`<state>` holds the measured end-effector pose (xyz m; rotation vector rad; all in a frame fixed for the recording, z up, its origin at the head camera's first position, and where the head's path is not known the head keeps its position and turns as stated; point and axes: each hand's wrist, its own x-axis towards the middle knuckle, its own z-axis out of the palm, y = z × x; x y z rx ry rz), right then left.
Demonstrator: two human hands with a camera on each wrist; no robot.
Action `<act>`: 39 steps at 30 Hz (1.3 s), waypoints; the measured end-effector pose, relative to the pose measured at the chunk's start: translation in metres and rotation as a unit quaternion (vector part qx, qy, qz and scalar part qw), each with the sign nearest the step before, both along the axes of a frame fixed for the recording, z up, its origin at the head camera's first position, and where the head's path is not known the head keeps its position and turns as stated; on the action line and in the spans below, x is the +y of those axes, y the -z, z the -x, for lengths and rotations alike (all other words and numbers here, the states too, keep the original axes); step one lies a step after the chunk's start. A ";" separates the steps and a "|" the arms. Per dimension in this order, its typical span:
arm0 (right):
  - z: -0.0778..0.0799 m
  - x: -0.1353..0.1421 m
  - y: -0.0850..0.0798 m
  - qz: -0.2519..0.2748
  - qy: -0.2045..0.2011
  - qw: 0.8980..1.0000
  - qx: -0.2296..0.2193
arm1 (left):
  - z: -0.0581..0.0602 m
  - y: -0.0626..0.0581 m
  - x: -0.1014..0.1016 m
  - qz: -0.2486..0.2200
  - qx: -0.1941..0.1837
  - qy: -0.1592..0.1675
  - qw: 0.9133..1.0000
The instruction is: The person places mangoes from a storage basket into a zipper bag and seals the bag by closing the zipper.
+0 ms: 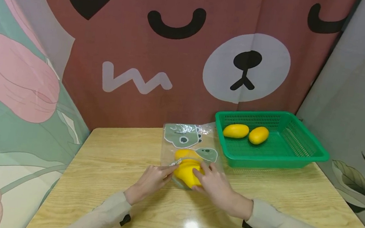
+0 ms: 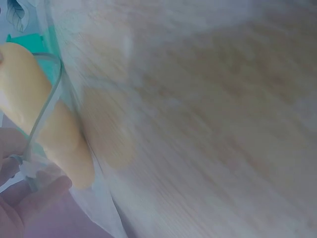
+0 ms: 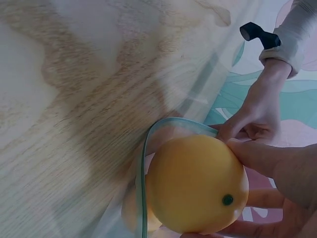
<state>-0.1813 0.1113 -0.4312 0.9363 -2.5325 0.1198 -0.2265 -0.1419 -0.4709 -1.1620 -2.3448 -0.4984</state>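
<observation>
A clear zip bag (image 1: 180,136) printed with green cartoon dinosaurs lies on the table, its mouth towards the person. My left hand (image 1: 153,179) pinches the left side of the bag's rim (image 2: 47,101) between thumb and fingers. With spread thumb and fingers, my right hand (image 1: 216,189) grips a yellow mango (image 3: 193,183) that has a small green stem spot. This mango sits at the bag's opening, the rim arching around it. Deeper inside, more yellow fruit (image 1: 186,153) shows through the plastic, partly hidden behind the held mango.
Right of the bag stands a green plastic basket (image 1: 273,161) with two yellow mangoes (image 1: 236,131) in its left part. The wooden table (image 1: 116,148) meets a curtain with a printed bear (image 1: 180,66) at the back.
</observation>
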 end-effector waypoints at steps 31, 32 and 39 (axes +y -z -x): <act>-0.008 -0.001 0.006 -0.039 -0.017 0.998 0.037 | 0.003 0.002 0.002 0.000 0.005 0.004 1.000; -0.009 -0.001 0.006 -0.044 -0.019 0.998 0.040 | 0.003 0.002 0.002 0.000 0.007 0.004 1.000; -0.011 -0.003 0.010 -0.056 -0.026 0.997 0.045 | 0.002 0.001 0.002 0.010 0.008 0.002 1.000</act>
